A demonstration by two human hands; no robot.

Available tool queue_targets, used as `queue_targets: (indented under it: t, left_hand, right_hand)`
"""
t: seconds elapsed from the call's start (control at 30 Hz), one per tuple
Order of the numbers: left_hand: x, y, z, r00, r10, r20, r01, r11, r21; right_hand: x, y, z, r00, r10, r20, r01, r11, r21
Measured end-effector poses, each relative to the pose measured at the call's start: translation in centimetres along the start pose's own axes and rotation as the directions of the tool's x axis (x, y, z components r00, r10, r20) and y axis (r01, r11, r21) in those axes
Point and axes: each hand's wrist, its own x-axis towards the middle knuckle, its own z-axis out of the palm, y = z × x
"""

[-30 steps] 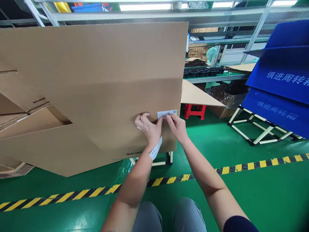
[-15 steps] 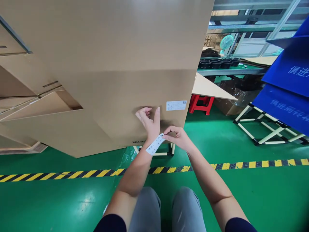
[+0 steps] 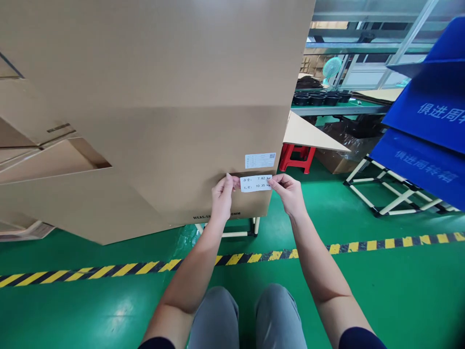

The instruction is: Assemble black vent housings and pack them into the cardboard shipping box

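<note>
A white label with handwritten-looking characters and kg figures is stretched level between my two hands, facing me. My left hand pinches its left edge, and my right hand pinches the right edge between thumb and fingers. Behind it stands a large brown cardboard box; I cannot tell whether the label touches it. Just above, a printed label with a square code is stuck flat on the box. Black printing near the box's lower edge is partly covered by my left wrist.
The box rests on a pale pipe frame. A red stool, another pipe frame and a blue folded box are at the right. More cardboard is at left. A striped tape line crosses the green floor.
The label was hanging at my left wrist from my right fingers; it has moved up and right against the box's lower right area. My left hand, earlier spread, has closed on its left edge.
</note>
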Motion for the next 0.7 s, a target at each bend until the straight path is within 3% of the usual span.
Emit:
queue_targets:
  t: [0.17, 0.3, 0.4, 0.5, 0.7]
  left_hand:
    - [0.0, -0.1, 0.2, 1.000, 0.006, 0.017, -0.007, 0.999, 0.042]
    - [0.3, -0.7, 1.1, 0.999, 0.028, -0.031, -0.023, 0.991, 0.129]
    - [0.7, -1.0, 2.0, 0.976, 0.183, -0.116, -0.141, 0.942, 0.304]
    - [1.0, -1.0, 2.8, 0.920, 0.356, -0.163, -0.230, 0.829, 0.509]
    - [1.2, -1.4, 3.6, 0.879, 0.440, -0.183, -0.222, 0.718, 0.660]
  right_hand:
    - [0.0, 0.6, -0.3, 1.000, 0.010, -0.024, -0.010, 0.999, 0.030]
    - [0.5, 1.0, -0.3, 0.998, -0.028, -0.052, 0.029, 0.999, 0.018]
    - [1.3, 1.2, 0.0, 0.978, -0.135, -0.158, 0.112, 0.983, -0.142]
    - [2.0, 1.2, 0.2, 0.948, -0.210, -0.240, 0.136, 0.947, -0.292]
    - [2.9, 1.2, 0.7, 0.940, -0.246, -0.238, 0.168, 0.938, -0.304]
